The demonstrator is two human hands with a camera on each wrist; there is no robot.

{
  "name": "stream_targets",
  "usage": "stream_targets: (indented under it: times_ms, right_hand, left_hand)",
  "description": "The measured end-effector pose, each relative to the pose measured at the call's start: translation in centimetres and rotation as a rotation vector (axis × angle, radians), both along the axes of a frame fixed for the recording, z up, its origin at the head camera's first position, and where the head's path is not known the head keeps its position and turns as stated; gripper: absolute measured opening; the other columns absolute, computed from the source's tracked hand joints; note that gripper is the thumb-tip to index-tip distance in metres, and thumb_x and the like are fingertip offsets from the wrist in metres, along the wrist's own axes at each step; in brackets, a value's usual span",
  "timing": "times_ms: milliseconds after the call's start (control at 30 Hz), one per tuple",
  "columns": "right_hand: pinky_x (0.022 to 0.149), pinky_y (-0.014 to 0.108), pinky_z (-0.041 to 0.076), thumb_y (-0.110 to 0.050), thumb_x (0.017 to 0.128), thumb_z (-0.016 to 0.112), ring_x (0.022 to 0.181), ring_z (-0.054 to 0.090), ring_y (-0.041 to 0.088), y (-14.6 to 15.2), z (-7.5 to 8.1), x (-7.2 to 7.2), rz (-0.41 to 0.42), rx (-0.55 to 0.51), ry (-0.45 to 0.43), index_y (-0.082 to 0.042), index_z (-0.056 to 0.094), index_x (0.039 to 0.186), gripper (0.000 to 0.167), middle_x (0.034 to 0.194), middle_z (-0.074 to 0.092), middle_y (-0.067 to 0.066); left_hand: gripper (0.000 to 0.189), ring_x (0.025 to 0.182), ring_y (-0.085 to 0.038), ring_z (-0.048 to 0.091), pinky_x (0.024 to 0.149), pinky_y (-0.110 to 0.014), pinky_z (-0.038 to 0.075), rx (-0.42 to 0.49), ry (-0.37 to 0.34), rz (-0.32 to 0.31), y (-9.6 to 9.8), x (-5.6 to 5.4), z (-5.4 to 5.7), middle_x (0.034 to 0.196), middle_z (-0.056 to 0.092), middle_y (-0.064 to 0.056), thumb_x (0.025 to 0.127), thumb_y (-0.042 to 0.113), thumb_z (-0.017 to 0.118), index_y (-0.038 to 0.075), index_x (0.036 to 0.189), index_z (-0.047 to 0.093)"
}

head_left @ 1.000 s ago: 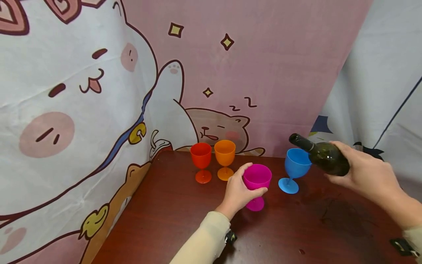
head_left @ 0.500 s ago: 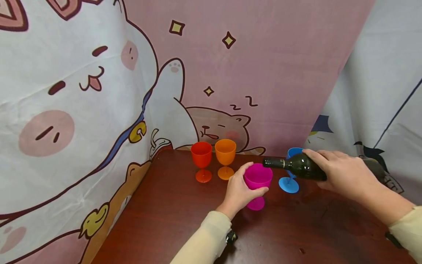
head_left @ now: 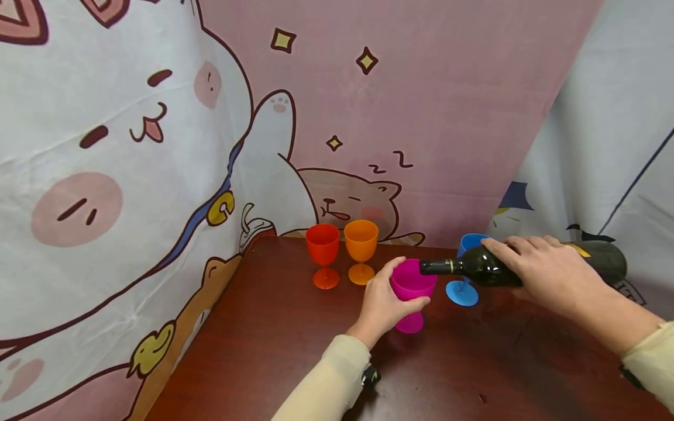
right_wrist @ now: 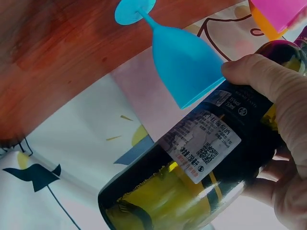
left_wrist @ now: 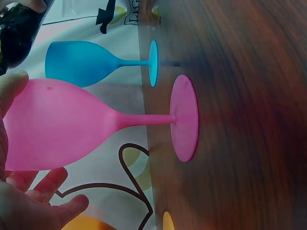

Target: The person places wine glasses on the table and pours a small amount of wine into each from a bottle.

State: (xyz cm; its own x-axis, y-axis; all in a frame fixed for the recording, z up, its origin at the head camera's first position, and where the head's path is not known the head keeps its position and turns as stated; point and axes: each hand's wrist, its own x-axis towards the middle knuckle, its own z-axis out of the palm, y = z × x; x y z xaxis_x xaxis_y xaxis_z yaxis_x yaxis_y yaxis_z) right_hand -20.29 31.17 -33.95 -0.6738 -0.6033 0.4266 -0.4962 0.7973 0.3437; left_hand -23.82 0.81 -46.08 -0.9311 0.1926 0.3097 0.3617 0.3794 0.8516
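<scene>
A pink goblet (head_left: 412, 287) stands in the middle of the head view, and my left hand (head_left: 387, 301) grips its bowl from the left with the thumb across the front. In the left wrist view the goblet's round foot (left_wrist: 184, 118) is right at the tabletop. My right hand (head_left: 547, 275) holds a dark green wine bottle (head_left: 492, 266) round its body, nearly level. The bottle's mouth overlaps the right side of the goblet's rim. A printed label (right_wrist: 204, 146) shows on the bottle in the right wrist view, with yellowish glass below it.
Behind the bottle stands a blue goblet (head_left: 461, 292), partly hidden by it. A red goblet (head_left: 323, 245) and an orange goblet (head_left: 361, 241) stand side by side near the back edge of the brown table (head_left: 253, 351). A cartoon-printed cloth (head_left: 442, 117) hangs behind.
My right hand has brought the bottle left, tipping it from slanted upward to nearly level, its mouth now at the pink goblet's rim. My left hand keeps its grip on the goblet.
</scene>
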Motion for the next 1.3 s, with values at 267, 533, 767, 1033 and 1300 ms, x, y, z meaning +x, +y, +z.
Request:
stream_targets:
  times_ms: [267, 533, 767, 1033, 1300]
  right_hand:
    - [0.077, 0.062, 0.057, -0.029, 0.051, 0.105, 0.095, 0.070, 0.041, 0.6, 0.7, -0.4, 0.043, 0.029, 0.052, -0.010, 0.059, 0.140, 0.102, 0.105, 0.070, 0.018]
    - [0.080, 0.065, 0.057, -0.026, 0.048, 0.106, 0.097, 0.070, 0.042, 0.8, 1.8, -0.3, 0.016, 0.053, 0.042, -0.011, 0.058, 0.141, 0.106, 0.106, 0.070, 0.017]
    - [0.078, 0.060, 0.056, -0.025, 0.050, 0.104, 0.094, 0.070, 0.039, 0.6, 2.8, -0.3, 0.010, 0.079, 0.062, -0.012, 0.059, 0.138, 0.100, 0.102, 0.069, 0.014]
    - [0.075, 0.057, 0.053, -0.023, 0.048, 0.103, 0.093, 0.069, 0.038, 0.3, 3.6, -0.2, 0.015, 0.098, 0.066, -0.012, 0.057, 0.138, 0.102, 0.100, 0.067, 0.013]
    - [0.075, 0.060, 0.057, -0.025, 0.051, 0.104, 0.094, 0.070, 0.040, 0.1, 2.9, -0.1, 0.003, 0.080, 0.037, -0.012, 0.058, 0.139, 0.101, 0.102, 0.069, 0.014]
  left_hand:
    - [0.086, 0.118, -0.011, 0.065, 0.086, -0.020, 0.060, 0.004, -0.004, -0.002, 0.0, -0.1, -0.1, 0.137, 0.070, 0.006, 0.080, 0.036, 0.096, 0.030, 0.153, 0.051]
    - [0.085, 0.117, -0.011, 0.066, 0.087, -0.020, 0.061, 0.006, 0.015, -0.009, 0.0, -0.3, 0.1, 0.136, 0.070, 0.005, 0.080, 0.035, 0.095, 0.029, 0.153, 0.052]
    - [0.086, 0.118, -0.010, 0.065, 0.088, -0.019, 0.060, 0.003, 0.015, -0.011, 0.0, -0.3, 0.0, 0.136, 0.070, 0.006, 0.079, 0.035, 0.095, 0.027, 0.154, 0.052]
    - [0.086, 0.116, -0.008, 0.065, 0.089, -0.018, 0.059, 0.012, 0.021, -0.012, 0.0, -0.4, 0.0, 0.135, 0.070, 0.006, 0.079, 0.035, 0.096, 0.029, 0.153, 0.052]
    - [0.088, 0.118, -0.009, 0.065, 0.089, -0.018, 0.059, 0.020, 0.023, -0.019, 0.0, -0.3, -0.2, 0.137, 0.070, 0.005, 0.079, 0.034, 0.096, 0.023, 0.154, 0.052]
